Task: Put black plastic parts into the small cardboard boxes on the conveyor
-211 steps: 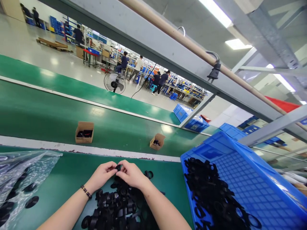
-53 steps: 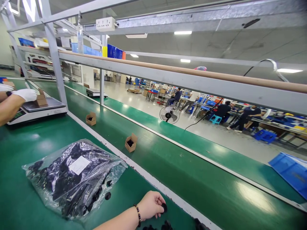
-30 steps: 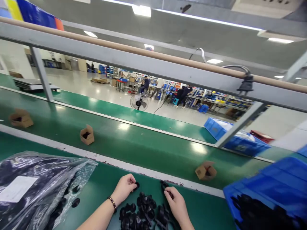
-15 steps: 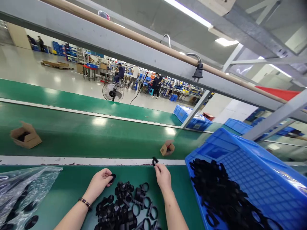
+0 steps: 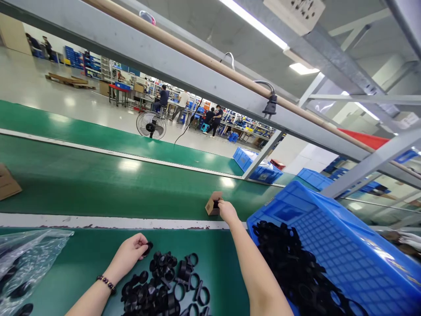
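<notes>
My left hand [image 5: 131,251] hovers over the green near surface, thumb and fingers pinched on a small black round part [image 5: 148,248]. My right hand [image 5: 227,211] reaches across the white strip to a small open cardboard box [image 5: 212,208]. Its fingers are closed at the box's opening, around a dark piece that looks like the black ring part [image 5: 216,204]; the box flap and fingers hide most of it. Between my forearms lies a pile of black parts [image 5: 149,294], with round caps on the left and rings with short stems [image 5: 204,296] on the right.
A blue crate [image 5: 332,210] of black ring parts stands at right. At left lies a clear plastic bag [image 5: 36,259] with black round parts. Another cardboard box [image 5: 8,182] sits on the green belt [image 5: 98,184]. A metal beam [image 5: 184,66] with a hanging plug [image 5: 270,105] crosses overhead.
My right hand has moved forward from above the near surface to the small box, carrying the black ring part. Both boxes have shifted left with the belt. My left hand keeps its pinch.
</notes>
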Action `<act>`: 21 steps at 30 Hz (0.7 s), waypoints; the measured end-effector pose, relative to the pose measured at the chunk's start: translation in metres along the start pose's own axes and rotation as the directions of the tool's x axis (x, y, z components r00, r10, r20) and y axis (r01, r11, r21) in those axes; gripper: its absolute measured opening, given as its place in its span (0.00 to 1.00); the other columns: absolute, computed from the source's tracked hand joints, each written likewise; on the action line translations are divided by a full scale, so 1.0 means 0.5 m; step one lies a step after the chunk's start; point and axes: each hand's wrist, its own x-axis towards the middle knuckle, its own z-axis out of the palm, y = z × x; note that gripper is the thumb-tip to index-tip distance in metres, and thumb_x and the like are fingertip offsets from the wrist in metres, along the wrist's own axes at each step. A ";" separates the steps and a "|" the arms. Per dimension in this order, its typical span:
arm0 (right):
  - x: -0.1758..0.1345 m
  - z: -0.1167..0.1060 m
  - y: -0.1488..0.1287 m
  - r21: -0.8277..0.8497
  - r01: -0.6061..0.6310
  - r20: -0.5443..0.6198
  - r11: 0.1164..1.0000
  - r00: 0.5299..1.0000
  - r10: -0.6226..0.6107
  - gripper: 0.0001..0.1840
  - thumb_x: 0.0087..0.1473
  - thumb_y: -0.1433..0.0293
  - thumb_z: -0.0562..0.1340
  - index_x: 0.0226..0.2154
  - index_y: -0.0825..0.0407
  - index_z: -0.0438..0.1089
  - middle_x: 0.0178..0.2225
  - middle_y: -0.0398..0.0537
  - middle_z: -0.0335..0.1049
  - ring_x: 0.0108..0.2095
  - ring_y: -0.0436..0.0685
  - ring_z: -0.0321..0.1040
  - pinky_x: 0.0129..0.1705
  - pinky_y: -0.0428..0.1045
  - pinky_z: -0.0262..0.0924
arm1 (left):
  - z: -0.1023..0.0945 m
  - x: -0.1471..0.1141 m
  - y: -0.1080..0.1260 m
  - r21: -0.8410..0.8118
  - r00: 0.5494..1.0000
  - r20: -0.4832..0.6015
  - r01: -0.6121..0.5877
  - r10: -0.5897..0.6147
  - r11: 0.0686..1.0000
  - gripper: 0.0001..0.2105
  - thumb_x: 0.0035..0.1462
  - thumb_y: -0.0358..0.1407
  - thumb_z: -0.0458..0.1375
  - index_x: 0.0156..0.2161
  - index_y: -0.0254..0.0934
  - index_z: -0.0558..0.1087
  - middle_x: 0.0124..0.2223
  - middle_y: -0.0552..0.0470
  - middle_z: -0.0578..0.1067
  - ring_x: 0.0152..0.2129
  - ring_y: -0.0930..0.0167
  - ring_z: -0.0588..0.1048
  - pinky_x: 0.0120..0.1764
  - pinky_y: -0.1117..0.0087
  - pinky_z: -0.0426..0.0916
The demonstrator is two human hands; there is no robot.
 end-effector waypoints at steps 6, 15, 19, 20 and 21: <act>0.021 -0.017 -0.026 -0.032 0.100 0.062 0.994 0.993 -0.098 0.12 0.43 0.78 0.54 0.32 0.58 0.69 0.36 0.57 0.68 0.43 0.59 0.57 0.44 0.51 0.44 | 0.000 0.001 -0.005 0.030 1.000 0.004 0.003 -0.003 1.000 0.11 0.41 0.43 0.54 0.25 0.37 0.62 0.20 0.59 0.66 0.18 0.74 0.68 0.23 0.75 0.63; 0.020 0.006 -0.110 0.022 0.153 0.049 0.988 0.987 -0.154 0.19 0.41 0.78 0.54 0.39 0.55 0.68 0.44 0.52 0.64 0.47 0.56 0.55 0.51 0.52 0.37 | -0.001 0.003 -0.011 0.030 1.000 0.008 -0.003 0.003 1.000 0.10 0.41 0.42 0.54 0.25 0.37 0.62 0.20 0.59 0.65 0.18 0.75 0.67 0.23 0.75 0.63; 0.021 0.014 -0.143 0.044 0.137 0.031 0.990 0.990 -0.139 0.20 0.41 0.78 0.53 0.40 0.56 0.67 0.46 0.52 0.63 0.49 0.56 0.54 0.55 0.53 0.30 | -0.003 0.004 -0.014 0.024 1.000 0.020 -0.014 0.013 1.000 0.09 0.42 0.41 0.54 0.25 0.37 0.62 0.20 0.59 0.65 0.18 0.75 0.67 0.23 0.75 0.63; 0.021 0.011 -0.149 0.053 0.138 0.027 0.989 0.990 -0.139 0.21 0.40 0.78 0.53 0.40 0.56 0.67 0.46 0.52 0.63 0.49 0.56 0.55 0.55 0.54 0.29 | -0.003 0.004 -0.014 0.022 1.000 0.022 -0.019 0.018 1.000 0.09 0.42 0.41 0.54 0.25 0.37 0.62 0.20 0.59 0.65 0.18 0.75 0.67 0.23 0.75 0.63; 0.019 0.005 -0.155 0.073 0.129 0.016 0.989 0.991 -0.131 0.22 0.40 0.79 0.53 0.41 0.56 0.66 0.46 0.52 0.63 0.49 0.55 0.55 0.55 0.54 0.29 | -0.004 0.003 -0.013 0.020 1.000 0.020 -0.021 0.021 1.000 0.09 0.42 0.40 0.54 0.25 0.37 0.62 0.20 0.59 0.65 0.18 0.75 0.67 0.23 0.75 0.63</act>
